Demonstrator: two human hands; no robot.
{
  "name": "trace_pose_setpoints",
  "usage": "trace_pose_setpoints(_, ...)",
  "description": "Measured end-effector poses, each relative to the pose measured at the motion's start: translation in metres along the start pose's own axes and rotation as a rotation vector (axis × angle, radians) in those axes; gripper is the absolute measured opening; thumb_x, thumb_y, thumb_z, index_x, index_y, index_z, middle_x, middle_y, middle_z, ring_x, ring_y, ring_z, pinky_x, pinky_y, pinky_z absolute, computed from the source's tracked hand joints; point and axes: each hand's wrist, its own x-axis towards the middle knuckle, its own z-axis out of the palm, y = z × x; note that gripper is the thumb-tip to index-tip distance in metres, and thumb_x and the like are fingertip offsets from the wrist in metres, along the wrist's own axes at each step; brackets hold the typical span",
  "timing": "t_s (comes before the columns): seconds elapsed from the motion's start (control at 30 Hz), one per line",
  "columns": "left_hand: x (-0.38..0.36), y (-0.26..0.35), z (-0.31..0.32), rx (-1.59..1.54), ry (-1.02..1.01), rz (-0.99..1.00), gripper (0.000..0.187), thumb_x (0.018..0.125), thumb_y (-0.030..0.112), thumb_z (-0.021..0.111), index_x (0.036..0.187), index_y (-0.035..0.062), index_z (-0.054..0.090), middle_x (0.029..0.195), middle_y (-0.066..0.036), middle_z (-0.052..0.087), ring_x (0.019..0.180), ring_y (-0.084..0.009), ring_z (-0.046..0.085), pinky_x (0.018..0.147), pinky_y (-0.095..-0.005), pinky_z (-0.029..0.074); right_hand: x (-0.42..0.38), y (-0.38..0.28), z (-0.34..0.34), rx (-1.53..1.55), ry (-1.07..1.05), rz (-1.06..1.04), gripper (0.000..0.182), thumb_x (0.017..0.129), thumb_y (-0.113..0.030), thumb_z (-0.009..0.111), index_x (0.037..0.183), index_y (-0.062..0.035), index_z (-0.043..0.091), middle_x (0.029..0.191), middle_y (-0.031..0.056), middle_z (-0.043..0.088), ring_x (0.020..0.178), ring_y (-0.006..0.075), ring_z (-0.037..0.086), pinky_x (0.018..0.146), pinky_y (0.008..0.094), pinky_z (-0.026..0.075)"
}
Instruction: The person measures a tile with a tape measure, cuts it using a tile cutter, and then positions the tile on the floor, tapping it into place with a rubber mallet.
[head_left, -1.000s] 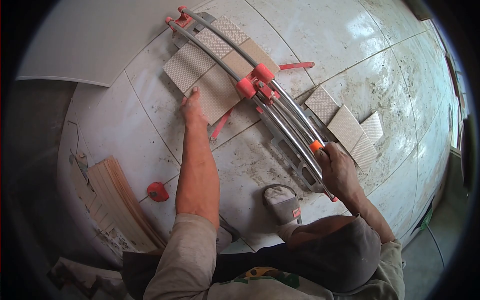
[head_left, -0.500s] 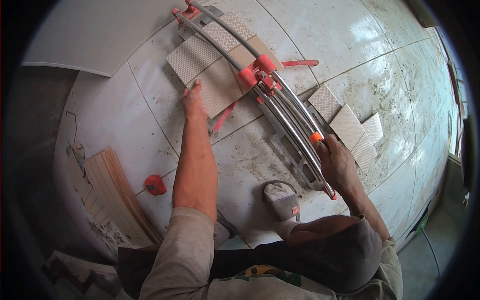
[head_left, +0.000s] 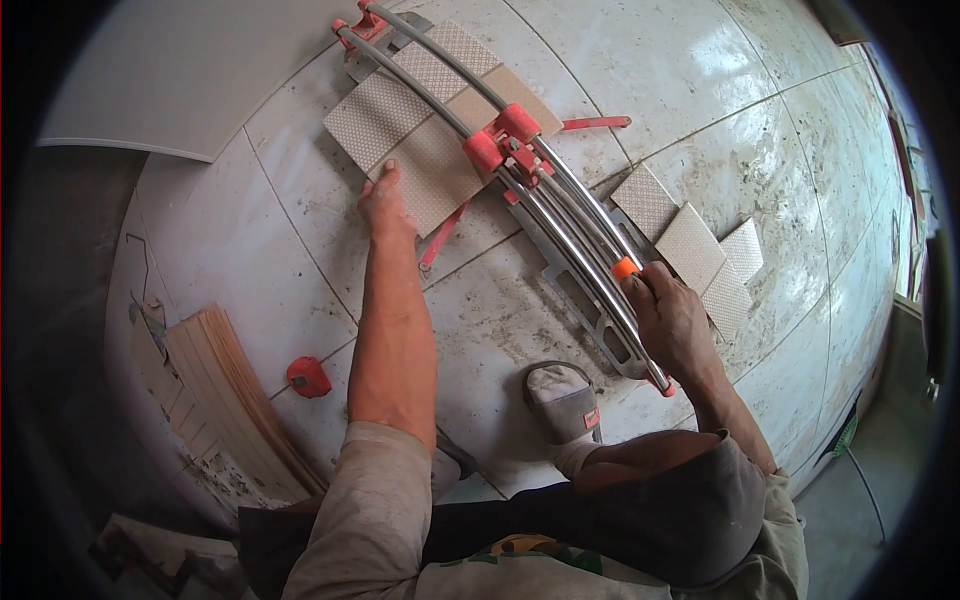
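Observation:
A manual tile cutter (head_left: 590,262) with two steel rails and a red carriage (head_left: 505,140) lies diagonally over the floor. Under its rails rests a beige patterned tile (head_left: 425,165), set on the cutter's bed. My left hand (head_left: 386,205) grips the tile's near left edge, thumb on top and the other fingers mostly hidden below. My right hand (head_left: 672,312) is closed around the cutter's handle, whose orange end (head_left: 625,268) shows just beyond the fingers. A red support arm (head_left: 443,238) juts out beneath the tile.
Several cut tile pieces (head_left: 690,240) lie right of the cutter. A red tape measure (head_left: 309,377) sits on the floor near a stack of thin strips (head_left: 235,390). My sandalled foot (head_left: 562,400) stands close to the cutter. A large pale panel (head_left: 180,70) is at upper left.
The view has shifted slightly, moving the cutter and tile a little up and left in the picture. Both hands keep their holds; no other clear change shows.

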Motion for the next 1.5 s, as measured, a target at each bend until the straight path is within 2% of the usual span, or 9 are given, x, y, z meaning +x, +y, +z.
trace_pose_setpoints(0.17, -0.008, 0.004, 0.0, 0.023, 0.031, -0.003, 0.037, 0.082, 0.01, 0.067, 0.114, -0.0018, 0.053, 0.103, -0.015, 0.06, 0.089, -0.0272, 0.06, 0.078, -0.0426, 0.051, 0.0, 0.0, -0.002, 0.011, 0.003, -0.016, 0.029, 0.092, -0.028, 0.05, 0.087, 0.0004, 0.052, 0.076, 0.0229, 0.059, 0.071, 0.0405, 0.058, 0.065, 0.0468, 0.043)
trace_pose_setpoints(0.23, -0.004, 0.002, -0.002, -0.041, -0.008, 0.019, 0.028, 0.081, 0.009, 0.067, 0.106, -0.0006, 0.057, 0.099, -0.013, 0.061, 0.086, -0.0253, 0.06, 0.076, -0.0407, 0.051, 0.001, 0.002, 0.0, 0.019, 0.009, -0.02, 0.028, 0.092, -0.027, 0.05, 0.087, 0.0004, 0.053, 0.075, 0.0225, 0.058, 0.07, 0.0396, 0.058, 0.064, 0.046, 0.043)
trace_pose_setpoints(0.33, 0.012, -0.003, -0.011, -0.059, -0.022, 0.026, 0.024, 0.081, 0.008, 0.067, 0.102, 0.0002, 0.058, 0.098, -0.011, 0.062, 0.085, -0.0241, 0.06, 0.075, -0.0398, 0.051, 0.001, 0.003, 0.0, 0.029, 0.021, -0.036, 0.028, 0.092, -0.027, 0.051, 0.087, 0.0004, 0.053, 0.074, 0.022, 0.058, 0.069, 0.039, 0.058, 0.064, 0.0455, 0.043)
trace_pose_setpoints(0.57, 0.006, -0.002, -0.006, -0.034, -0.009, 0.051, 0.026, 0.08, 0.008, 0.067, 0.103, -0.001, 0.058, 0.097, -0.011, 0.062, 0.085, -0.0239, 0.06, 0.076, -0.0392, 0.051, 0.003, 0.002, 0.002, -0.008, 0.012, -0.029, 0.027, 0.092, -0.026, 0.051, 0.086, 0.0004, 0.052, 0.072, 0.0212, 0.058, 0.069, 0.0384, 0.058, 0.064, 0.0451, 0.042)
trace_pose_setpoints(0.67, 0.009, -0.004, -0.007, -0.059, 0.059, 0.021, 0.027, 0.08, 0.008, 0.068, 0.104, -0.0014, 0.059, 0.097, -0.011, 0.062, 0.084, -0.0238, 0.06, 0.076, -0.0385, 0.051, 0.004, 0.0, 0.002, 0.018, 0.008, -0.017, 0.027, 0.092, -0.026, 0.051, 0.085, 0.0002, 0.052, 0.072, 0.0213, 0.058, 0.069, 0.0384, 0.058, 0.064, 0.0449, 0.042)
trace_pose_setpoints(0.73, 0.006, -0.001, -0.007, -0.038, -0.003, 0.022, 0.026, 0.081, 0.008, 0.067, 0.104, -0.001, 0.059, 0.098, -0.011, 0.062, 0.084, -0.0235, 0.06, 0.076, -0.0384, 0.05, 0.004, 0.001, 0.003, 0.009, 0.015, -0.01, 0.027, 0.092, -0.026, 0.051, 0.085, -0.0001, 0.052, 0.073, 0.0214, 0.059, 0.069, 0.0383, 0.058, 0.064, 0.0448, 0.042)
trace_pose_setpoints(1.5, 0.004, -0.005, -0.004, -0.078, -0.018, 0.07, 0.024, 0.081, 0.008, 0.066, 0.103, -0.0007, 0.06, 0.098, -0.01, 0.062, 0.084, -0.0224, 0.06, 0.076, -0.0375, 0.05, 0.007, 0.006, 0.013, -0.045, 0.048, -0.041, 0.026, 0.093, -0.026, 0.048, 0.087, -0.0009, 0.051, 0.072, 0.0215, 0.058, 0.069, 0.0394, 0.059, 0.065, 0.0464, 0.043)
